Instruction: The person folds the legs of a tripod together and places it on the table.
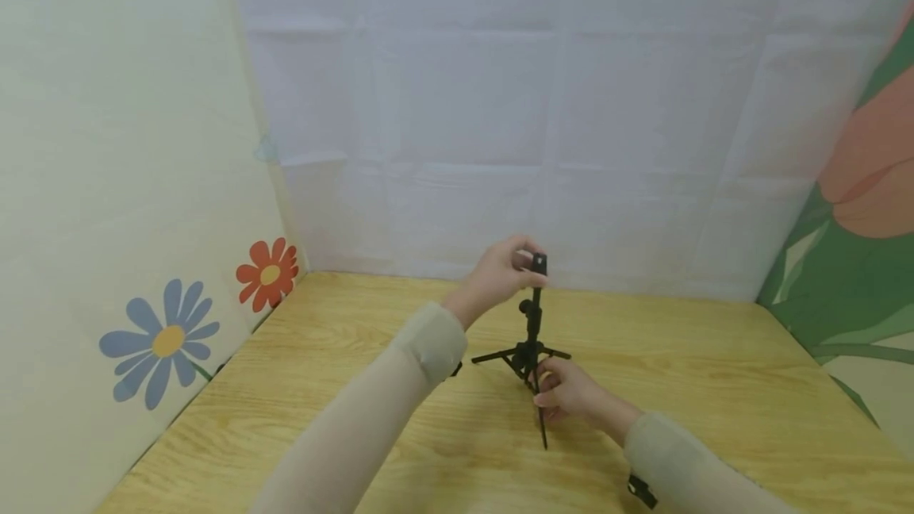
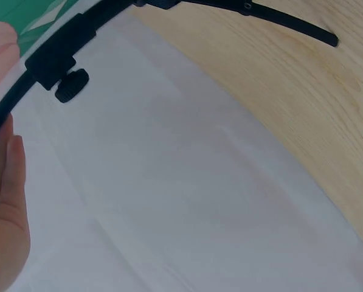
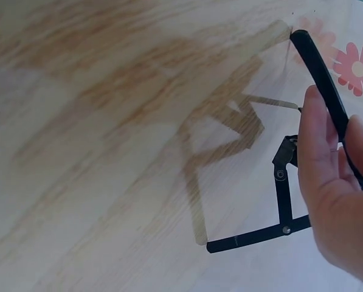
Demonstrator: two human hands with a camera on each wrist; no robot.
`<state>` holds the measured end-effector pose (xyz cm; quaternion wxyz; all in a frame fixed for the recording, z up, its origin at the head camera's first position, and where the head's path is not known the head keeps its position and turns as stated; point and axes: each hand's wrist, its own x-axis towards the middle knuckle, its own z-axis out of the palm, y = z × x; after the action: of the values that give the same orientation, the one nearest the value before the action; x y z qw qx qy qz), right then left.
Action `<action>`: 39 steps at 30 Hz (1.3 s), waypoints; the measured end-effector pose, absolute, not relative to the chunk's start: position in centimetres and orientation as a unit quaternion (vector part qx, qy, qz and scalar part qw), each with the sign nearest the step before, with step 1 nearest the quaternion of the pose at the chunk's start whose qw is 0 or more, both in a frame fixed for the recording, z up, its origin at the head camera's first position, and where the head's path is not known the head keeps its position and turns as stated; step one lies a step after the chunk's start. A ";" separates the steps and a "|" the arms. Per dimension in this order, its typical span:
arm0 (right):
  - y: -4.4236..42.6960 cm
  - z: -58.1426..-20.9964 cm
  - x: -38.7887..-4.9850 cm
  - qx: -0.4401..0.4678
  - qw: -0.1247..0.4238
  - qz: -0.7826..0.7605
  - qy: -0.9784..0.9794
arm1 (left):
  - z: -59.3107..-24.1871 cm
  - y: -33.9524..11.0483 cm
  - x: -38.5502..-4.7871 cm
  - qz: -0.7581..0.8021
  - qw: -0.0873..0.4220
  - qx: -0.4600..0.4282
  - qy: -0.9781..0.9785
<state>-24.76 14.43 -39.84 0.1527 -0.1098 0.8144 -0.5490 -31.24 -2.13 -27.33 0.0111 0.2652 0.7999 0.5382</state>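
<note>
A small black tripod stand (image 1: 534,325) stands upright on the wooden table with its legs spread. My left hand (image 1: 501,276) holds the top of its post between thumb and fingers. Lower down, my right hand (image 1: 571,391) pinches the leg that points toward me. The left wrist view shows the post's collar (image 2: 59,48) with a round side knob (image 2: 72,85), and part of my left hand (image 2: 8,225) at the post's end. In the right wrist view, another leg (image 3: 248,239) and its hinged brace (image 3: 283,188) appear beside my right hand (image 3: 336,194).
The wooden table (image 1: 343,387) runs back to a creased white sheet (image 1: 457,101). A pale panel with a blue flower (image 1: 167,341) and a red flower (image 1: 269,274) borders the left. Large green leaves and a pink flower (image 1: 881,173) cover the right panel.
</note>
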 end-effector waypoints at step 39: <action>15.1 -39.6 -25.1 -0.173 0.137 -0.520 0.825 | -29.7 -2.8 -31.7 0.487 0.071 0.305 0.815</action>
<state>-25.11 15.13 -39.59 0.1365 -0.1733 0.8249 -0.5205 -31.68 -2.77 -29.71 0.0711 0.3052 0.8155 0.4866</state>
